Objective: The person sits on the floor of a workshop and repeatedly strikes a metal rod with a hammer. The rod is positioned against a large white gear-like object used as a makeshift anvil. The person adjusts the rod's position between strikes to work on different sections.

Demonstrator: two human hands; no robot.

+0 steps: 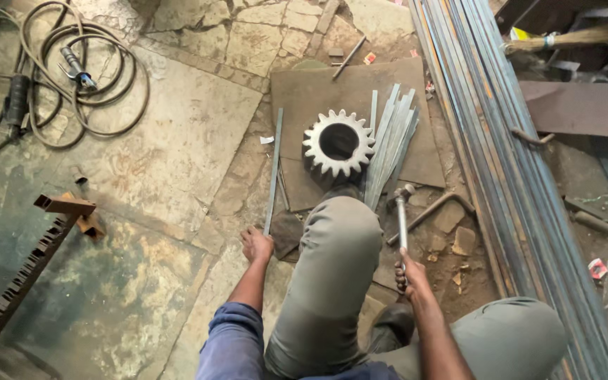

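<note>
Hands closed: left seemingly on flat strip, right around hammer, gear and bundled strips just beyond knee.

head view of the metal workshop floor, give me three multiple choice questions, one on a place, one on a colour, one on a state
1. Where does the large toothed steel gear rest?
A. on the flat brown metal plate
B. on the coiled hose
C. on the long steel bars

2. What colour is the sleeve on the left arm?
A. red
B. blue
C. white

3. What is the right hand doing?
A. lying open on the floor
B. gripping the metal-handled hammer
C. holding the gear

Answers: 1 A, the gear sits on the plate beside a bundle of thin strips. 2 B, the cuff is blue. 3 B, its fingers close round the hammer handle, while the left hand holds the thin flat metal strip.
</note>
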